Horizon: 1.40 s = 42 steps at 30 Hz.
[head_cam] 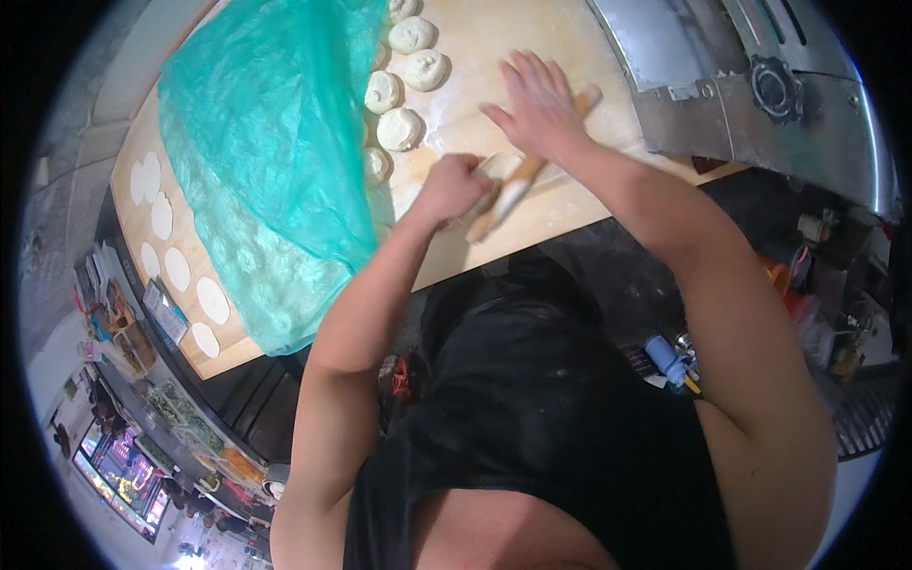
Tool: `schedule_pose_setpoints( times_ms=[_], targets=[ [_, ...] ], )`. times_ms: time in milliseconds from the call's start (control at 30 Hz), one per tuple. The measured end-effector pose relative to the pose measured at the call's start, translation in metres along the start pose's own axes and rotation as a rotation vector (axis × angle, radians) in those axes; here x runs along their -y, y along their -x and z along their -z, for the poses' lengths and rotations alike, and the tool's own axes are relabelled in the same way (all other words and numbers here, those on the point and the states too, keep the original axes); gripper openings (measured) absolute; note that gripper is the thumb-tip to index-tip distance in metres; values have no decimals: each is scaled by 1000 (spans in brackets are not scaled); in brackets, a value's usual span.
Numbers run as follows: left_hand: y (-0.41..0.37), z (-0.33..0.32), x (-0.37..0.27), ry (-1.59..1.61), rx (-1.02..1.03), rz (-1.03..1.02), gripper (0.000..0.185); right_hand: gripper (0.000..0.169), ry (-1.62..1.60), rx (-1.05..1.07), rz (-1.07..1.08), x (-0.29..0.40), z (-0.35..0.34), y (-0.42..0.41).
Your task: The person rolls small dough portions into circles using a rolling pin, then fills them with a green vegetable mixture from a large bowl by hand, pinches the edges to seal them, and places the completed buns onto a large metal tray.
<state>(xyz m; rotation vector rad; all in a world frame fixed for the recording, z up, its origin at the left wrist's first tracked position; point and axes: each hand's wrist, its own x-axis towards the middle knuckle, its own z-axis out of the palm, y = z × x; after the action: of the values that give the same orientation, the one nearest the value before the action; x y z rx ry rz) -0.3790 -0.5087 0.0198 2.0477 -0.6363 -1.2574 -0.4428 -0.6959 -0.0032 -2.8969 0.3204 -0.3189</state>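
A flattened round of dough [501,165] lies on the wooden board near its front edge. My left hand [454,187] is curled at the left edge of that round, its fingertips partly hidden. A wooden rolling pin [526,172], whitened with flour toward its near end, lies slantwise across the right side of the dough. My right hand [536,105] rests over the pin's far half with the fingers spread, palm or heel on the wood. Both the hand and the pin are slightly blurred. Several dough balls [399,130] sit left of and beyond my hands.
A green plastic sheet [278,135] covers more dough pieces on the wooden board [456,260]. Several thin dough rounds [177,269] lie at the board's left side, beside a small flat device [165,312]. A metal machine with a black knob [775,89] borders the right.
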Motion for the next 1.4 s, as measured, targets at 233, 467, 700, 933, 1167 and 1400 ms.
schedule_pose_setpoints(
  times_ms=[233,467,700,933,1167,1400],
  targets=[
    [-6,-12,35,848,-180,194,21,65,22,272,66,-58,38,120],
    [-10,2,-7,-346,-89,-50,20,59,19,-11,45,5,0,3],
    [16,-25,18,818,-349,122,15,65,59,308,55,-63,46,139],
    [-21,2,-5,-305,-155,-79,41,58,19,10,34,9,-2,-1],
    [6,-29,32,930,-293,218,21,64,63,265,39,-62,42,139],
    [-8,-22,21,17,-174,35,26,63,-5,13,54,-4,6,21]
  ],
)
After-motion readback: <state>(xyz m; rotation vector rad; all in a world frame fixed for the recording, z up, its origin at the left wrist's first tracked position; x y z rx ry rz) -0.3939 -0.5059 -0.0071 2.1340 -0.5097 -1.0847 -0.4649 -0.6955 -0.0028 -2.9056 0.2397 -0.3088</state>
